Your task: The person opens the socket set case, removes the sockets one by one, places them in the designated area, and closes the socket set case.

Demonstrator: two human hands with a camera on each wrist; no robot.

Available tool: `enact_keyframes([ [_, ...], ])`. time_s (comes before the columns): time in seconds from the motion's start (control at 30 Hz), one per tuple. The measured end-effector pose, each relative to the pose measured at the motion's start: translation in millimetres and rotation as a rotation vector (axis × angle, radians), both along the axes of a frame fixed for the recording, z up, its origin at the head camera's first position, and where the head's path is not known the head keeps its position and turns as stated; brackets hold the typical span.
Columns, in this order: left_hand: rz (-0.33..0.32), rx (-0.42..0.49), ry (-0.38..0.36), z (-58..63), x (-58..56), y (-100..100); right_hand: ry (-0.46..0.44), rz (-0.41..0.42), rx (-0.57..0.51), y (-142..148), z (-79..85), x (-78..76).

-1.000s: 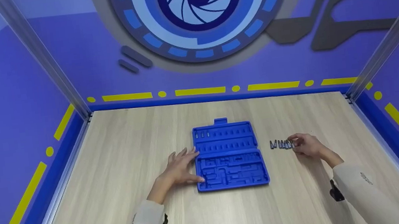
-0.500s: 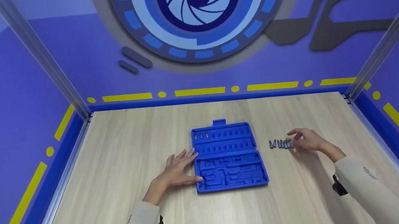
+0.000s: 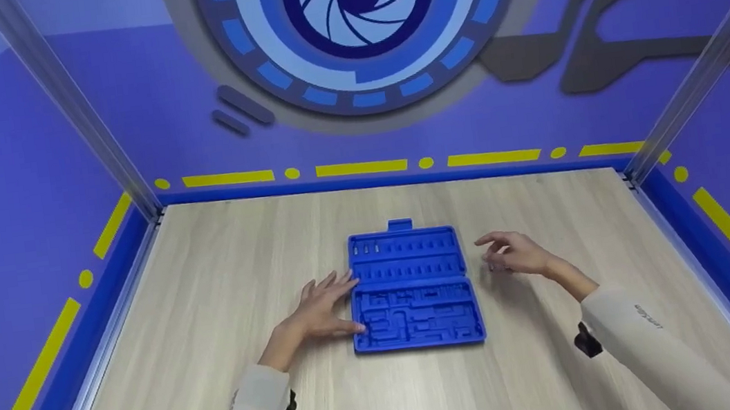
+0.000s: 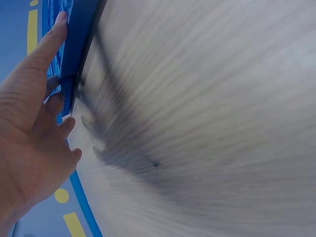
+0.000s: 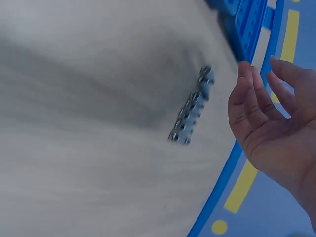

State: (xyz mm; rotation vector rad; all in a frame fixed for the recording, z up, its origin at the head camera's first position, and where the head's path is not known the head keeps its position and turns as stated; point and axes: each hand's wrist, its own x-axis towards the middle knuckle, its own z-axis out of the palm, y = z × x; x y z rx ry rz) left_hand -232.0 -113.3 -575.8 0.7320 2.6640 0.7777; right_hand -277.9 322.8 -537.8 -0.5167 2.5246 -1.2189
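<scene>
An open blue tool case (image 3: 409, 282) lies flat on the table, with three small metal bits (image 3: 365, 249) in the far-left slots of its upper half. My left hand (image 3: 319, 313) is spread along the case's left side, thumb and fingertips at its edge. My right hand (image 3: 517, 256) hovers off the right side of the case, index finger reaching forward and the other fingers bent. Whether a bit sits between its fingertips I cannot tell. A row of several shiny metal bits (image 5: 186, 116) shows in the right wrist view; from the head, my right hand mostly covers it.
The wooden table (image 3: 245, 247) is bounded by a blue back wall (image 3: 187, 115) and side walls with yellow marks. Metal posts (image 3: 92, 113) rise at the back corners. Moulded recesses fill the case's near half, and a tab (image 3: 400, 224) sticks out at its far edge.
My right hand has lifted off the right end of the bit row and moved left toward the case. My left hand keeps its place at the case's left edge.
</scene>
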Motion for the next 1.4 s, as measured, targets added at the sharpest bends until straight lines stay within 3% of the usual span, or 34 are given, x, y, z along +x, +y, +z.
enact_keyframes([
  [0.23,0.023,-0.023,0.038,1.2,-0.7,-0.7,-0.058,0.043,-0.049,-59.1,-6.9,-13.3],
  [0.6,0.093,-0.066,-0.073,15.2,-2.9,7.7,-0.118,0.075,-0.059,-143.9,-17.5,-28.9],
  [0.73,0.106,-0.088,-0.088,14.9,-2.0,12.6,-0.141,0.018,-0.074,-166.7,-23.2,-33.6],
  [0.9,0.121,-0.053,-0.089,11.5,4.0,14.6,-0.171,-0.128,-0.112,-185.8,-31.2,-37.3],
  [1.2,0.134,-0.035,-0.086,10.7,7.0,16.5,-0.131,-0.228,0.146,-207.0,-32.6,-45.9],
  [1.4,0.12,-0.032,-0.08,12.6,3.3,16.3,-0.125,-0.229,0.175,-206.6,-33.2,-51.4],
])
